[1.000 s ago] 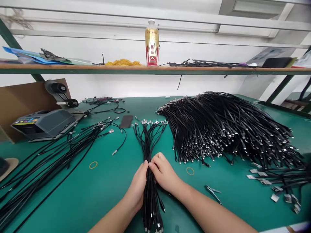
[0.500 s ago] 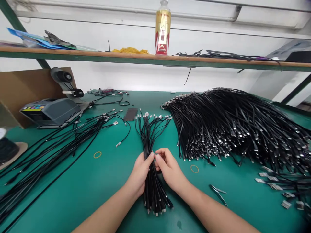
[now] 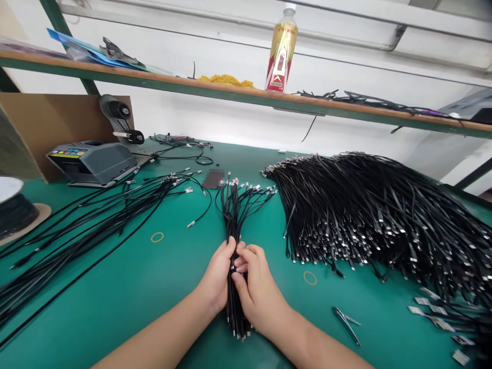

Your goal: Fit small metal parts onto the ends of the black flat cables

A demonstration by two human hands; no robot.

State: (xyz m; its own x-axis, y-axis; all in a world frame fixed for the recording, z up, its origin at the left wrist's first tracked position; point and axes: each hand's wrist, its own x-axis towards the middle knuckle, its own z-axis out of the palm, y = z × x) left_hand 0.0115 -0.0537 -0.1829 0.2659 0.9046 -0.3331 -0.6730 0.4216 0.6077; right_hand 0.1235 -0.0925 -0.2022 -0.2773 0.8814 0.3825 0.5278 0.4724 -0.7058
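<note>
A bundle of black cables (image 3: 231,220) stands out lengthwise in the middle of the green table, its labelled ends fanned at the far side and its connectors gathered near me. My left hand (image 3: 219,274) is wrapped round the bundle from the left, thumb on top. From the right, my right hand (image 3: 257,287) closes on the same bundle, with fingers and thumb against the cables just below the left thumb. The undersides of the bundle and some fingertips are hidden.
A large heap of black cables (image 3: 346,205) lies right, loose cables (image 3: 115,215) left. Rubber bands (image 3: 157,237) flank the hands, with small snips (image 3: 346,326) at front right. A grey dispenser (image 3: 96,163) stands back left; a bottle (image 3: 282,54) stands on the shelf (image 3: 172,83).
My right hand has moved from the bundle's side onto it, its thumb lower along the cables. The near ends are drawn closer together. The view has tilted.
</note>
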